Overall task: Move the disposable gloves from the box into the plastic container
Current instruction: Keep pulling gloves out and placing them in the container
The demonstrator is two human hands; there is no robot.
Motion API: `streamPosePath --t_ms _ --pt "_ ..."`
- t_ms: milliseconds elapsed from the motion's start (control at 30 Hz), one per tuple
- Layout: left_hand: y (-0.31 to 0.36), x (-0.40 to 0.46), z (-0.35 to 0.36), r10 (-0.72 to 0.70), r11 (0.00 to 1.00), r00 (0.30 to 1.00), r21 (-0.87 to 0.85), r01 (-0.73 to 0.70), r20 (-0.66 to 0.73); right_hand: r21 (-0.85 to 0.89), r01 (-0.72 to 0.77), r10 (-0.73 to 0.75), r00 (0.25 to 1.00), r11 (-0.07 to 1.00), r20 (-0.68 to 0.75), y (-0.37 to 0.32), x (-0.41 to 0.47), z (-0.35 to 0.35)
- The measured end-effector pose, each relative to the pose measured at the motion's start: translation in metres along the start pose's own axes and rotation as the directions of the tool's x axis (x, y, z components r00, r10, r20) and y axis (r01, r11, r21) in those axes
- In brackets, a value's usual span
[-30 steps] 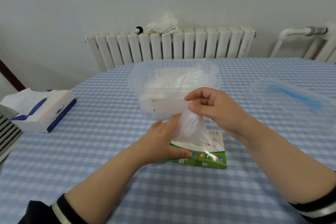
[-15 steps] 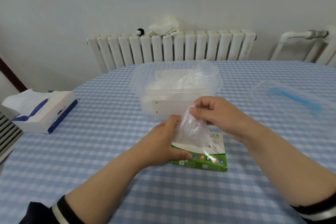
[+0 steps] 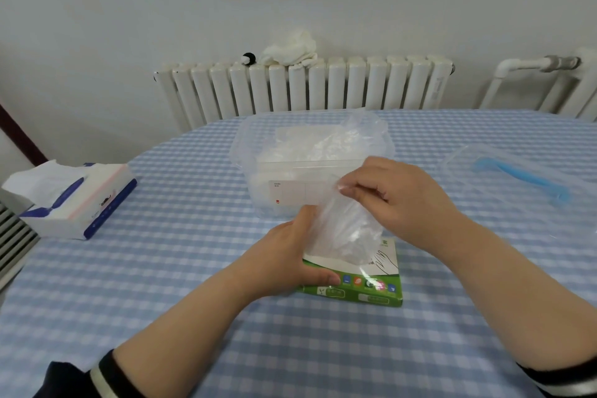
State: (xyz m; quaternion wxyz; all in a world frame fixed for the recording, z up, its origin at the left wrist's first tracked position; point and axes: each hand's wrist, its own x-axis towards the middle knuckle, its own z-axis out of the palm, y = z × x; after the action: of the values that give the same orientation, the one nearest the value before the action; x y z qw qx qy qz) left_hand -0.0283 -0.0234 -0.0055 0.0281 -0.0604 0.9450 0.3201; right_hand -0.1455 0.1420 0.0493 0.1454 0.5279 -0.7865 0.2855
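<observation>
Head view, frame centre: one flat green cardboard glove box [image 3: 371, 292] lies on the bench [image 3: 181, 268], which is covered in a blue-and-white checked cloth. One thin, translucent, crinkled plastic glove [image 3: 347, 229] rises from the box's top opening. Right hand [image 3: 403, 197], centre right: grip pinched on the glove's upper edge, fingers curled. Left hand [image 3: 290, 262], lower centre: grip wrapped on the box's left end, thumb along the front edge, fingers at the base of the glove.

Just behind the box, upper centre: one clear, rounded-rectangular plastic container [image 3: 258, 168] with a white label on its front wall. It holds a loose, glossy heap of the same gloves [image 3: 310, 145]; count cannot be told.

Right edge: one clear flat lid [image 3: 484, 165] with a blue handle, well apart from the container. Left edge: one soft-pack of tissues [image 3: 77, 200], white with blue and pink trim, a sheet sticking up. Top of frame: one white ribbed radiator [image 3: 303, 87] with a crumpled white cloth [image 3: 289, 50] on top.
</observation>
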Motion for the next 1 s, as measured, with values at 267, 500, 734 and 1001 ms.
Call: streamPosePath --t_ms 267,500,734,1001 --pt "0.0 0.0 -0.003 0.001 1.0 1.0 -0.003 -0.001 0.006 0.529 -0.006 0.156 0.958 0.848 -0.239 -0.013 -0.002 0.004" --pt "-0.001 -0.002 -0.001 0.048 0.998 0.999 -0.029 -0.048 0.001 0.788 0.198 0.48 0.699 0.583 -0.53 -0.014 0.009 -0.037" --pt "0.018 -0.005 -0.039 0.175 0.919 0.937 -0.293 -0.266 -0.301 0.797 -0.004 0.469 0.811 0.604 -0.351 -0.018 0.011 -0.057" --pt "0.098 0.034 -0.083 0.224 0.853 0.881 -0.353 -0.384 -0.416 0.684 -0.146 0.376 0.905 0.715 -0.2 -0.018 0.037 -0.042"
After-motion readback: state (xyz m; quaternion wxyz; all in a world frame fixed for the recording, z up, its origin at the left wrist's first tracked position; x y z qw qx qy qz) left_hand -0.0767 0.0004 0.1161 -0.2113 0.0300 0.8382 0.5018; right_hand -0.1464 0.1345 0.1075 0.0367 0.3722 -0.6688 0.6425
